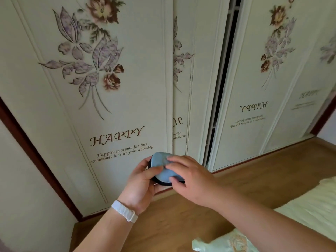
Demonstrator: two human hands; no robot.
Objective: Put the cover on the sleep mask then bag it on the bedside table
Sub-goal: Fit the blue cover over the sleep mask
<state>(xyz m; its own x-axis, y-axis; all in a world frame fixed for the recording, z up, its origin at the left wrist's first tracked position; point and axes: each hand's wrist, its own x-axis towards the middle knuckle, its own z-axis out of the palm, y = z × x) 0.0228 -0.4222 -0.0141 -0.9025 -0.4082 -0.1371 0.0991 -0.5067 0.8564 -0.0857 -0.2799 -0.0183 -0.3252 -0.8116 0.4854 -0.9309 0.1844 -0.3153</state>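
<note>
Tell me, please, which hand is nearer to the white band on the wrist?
Left. The white band sits on the left wrist itself, just below the left hand. The right hand is farther off to the right, resting on the blue sleep mask that both hands hold.

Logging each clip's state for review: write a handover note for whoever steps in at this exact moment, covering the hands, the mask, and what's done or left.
Left hand: gripping the sleep mask from the left, thumb on the blue fabric.
Right hand: fingers pressing the blue cover from above and the right.
Mask is held in mid-air before the sliding wardrobe doors; a black edge shows under the blue.
Done: cover looks mostly on.
Left: finish fitting it, then bag it. No bag or bedside table is in view.
</note>
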